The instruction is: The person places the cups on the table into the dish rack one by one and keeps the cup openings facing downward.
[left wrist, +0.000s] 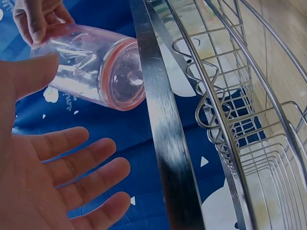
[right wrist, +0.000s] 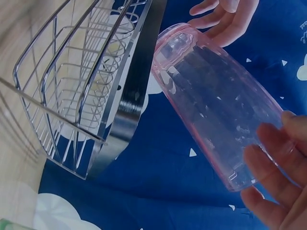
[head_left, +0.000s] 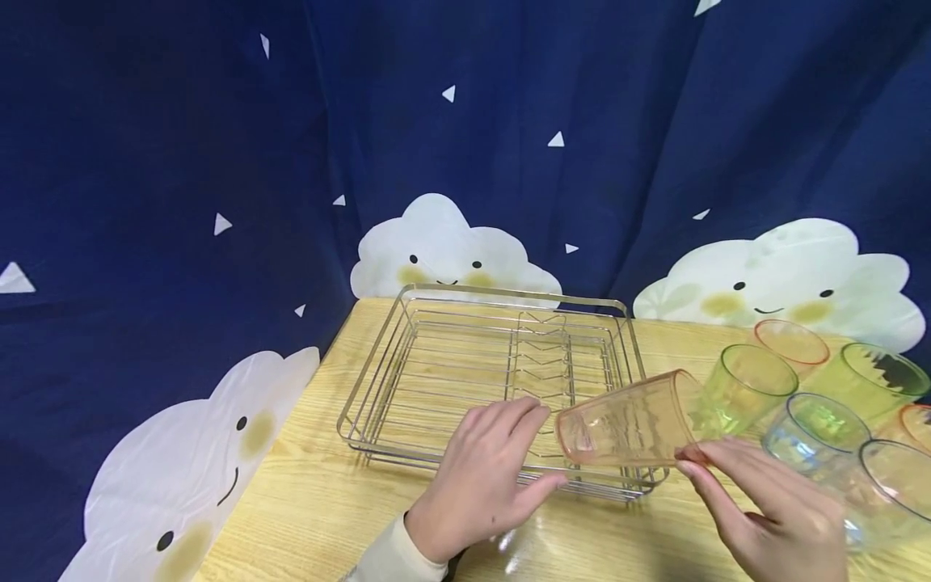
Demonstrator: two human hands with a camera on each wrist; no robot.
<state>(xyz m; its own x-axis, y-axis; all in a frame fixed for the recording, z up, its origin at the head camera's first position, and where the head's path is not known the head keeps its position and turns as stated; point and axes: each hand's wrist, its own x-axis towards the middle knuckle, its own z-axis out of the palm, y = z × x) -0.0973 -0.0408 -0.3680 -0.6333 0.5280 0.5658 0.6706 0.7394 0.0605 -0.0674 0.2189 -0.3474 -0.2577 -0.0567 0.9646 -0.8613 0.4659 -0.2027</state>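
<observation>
With right fingers [head_left: 749,475] we pinch pink cup [head_left: 618,424] by rim, tilted at rack's [head_left: 520,296] right front corner; left fingers [head_left: 499,430] spread, holding nothing. Rim-only pinch could slip, knocking cup against rack.

Transparent pink tumbler [head_left: 618,424], tipped nearly sideways, base leftward, rim pinched by the right hand [head_left: 781,505]

Glossy clear cup [head_left: 621,424], shiny metal rack [left wrist: 160,110], wood-grain table [head_left: 305,485]
</observation>
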